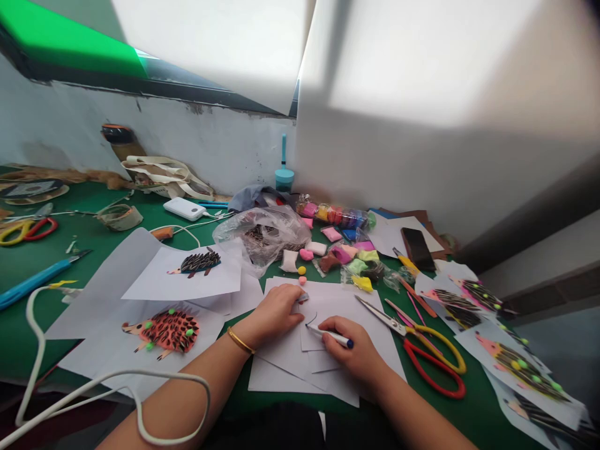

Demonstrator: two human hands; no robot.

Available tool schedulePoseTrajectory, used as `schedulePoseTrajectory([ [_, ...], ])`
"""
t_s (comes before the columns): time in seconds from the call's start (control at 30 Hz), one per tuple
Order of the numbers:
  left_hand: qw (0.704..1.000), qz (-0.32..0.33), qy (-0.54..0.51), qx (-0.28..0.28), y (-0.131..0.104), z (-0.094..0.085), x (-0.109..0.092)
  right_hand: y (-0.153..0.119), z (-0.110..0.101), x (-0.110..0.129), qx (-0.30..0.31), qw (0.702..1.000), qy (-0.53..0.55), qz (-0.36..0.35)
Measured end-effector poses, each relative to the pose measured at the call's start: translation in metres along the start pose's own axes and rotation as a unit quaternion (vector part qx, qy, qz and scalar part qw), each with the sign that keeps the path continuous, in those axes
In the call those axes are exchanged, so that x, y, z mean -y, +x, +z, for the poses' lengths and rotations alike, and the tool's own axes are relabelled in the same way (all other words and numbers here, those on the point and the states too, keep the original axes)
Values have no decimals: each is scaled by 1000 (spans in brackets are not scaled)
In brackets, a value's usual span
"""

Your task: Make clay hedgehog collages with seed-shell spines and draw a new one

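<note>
My right hand (352,345) grips a white marker pen (335,336) with a dark blue end. The pen's tip touches a small white sheet of paper (323,359), beside a short dark curved line drawn on it. My left hand (277,312), with a gold bangle at the wrist, rests on the paper's left edge. Its fingers are curled around a small greyish object (303,298), mostly hidden. Larger white sheets (370,306) lie underneath. Right of the papers are scissors (412,350) with one red and one yellow handle, blades pointing toward the sheets.
Left are hedgehog pictures (164,331), a white cable (140,412) and a blue craft knife (42,284). Behind lie a plastic bag (281,231) and packets of coloured clay (330,256). On the right are a phone (417,249) and more hedgehog pictures (520,369).
</note>
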State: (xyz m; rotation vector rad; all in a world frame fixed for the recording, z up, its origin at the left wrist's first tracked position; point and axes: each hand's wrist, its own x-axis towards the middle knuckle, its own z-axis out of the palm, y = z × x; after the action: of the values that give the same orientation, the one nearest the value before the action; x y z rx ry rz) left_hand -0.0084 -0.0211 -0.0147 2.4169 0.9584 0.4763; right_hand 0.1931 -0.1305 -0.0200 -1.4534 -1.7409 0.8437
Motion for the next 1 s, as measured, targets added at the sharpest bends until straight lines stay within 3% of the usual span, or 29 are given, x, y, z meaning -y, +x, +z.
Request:
schedulePoseTrajectory([
  [1.0,1000,-6,1,3,0,-2,-3,0,-2,3,-13,1000,2,3],
])
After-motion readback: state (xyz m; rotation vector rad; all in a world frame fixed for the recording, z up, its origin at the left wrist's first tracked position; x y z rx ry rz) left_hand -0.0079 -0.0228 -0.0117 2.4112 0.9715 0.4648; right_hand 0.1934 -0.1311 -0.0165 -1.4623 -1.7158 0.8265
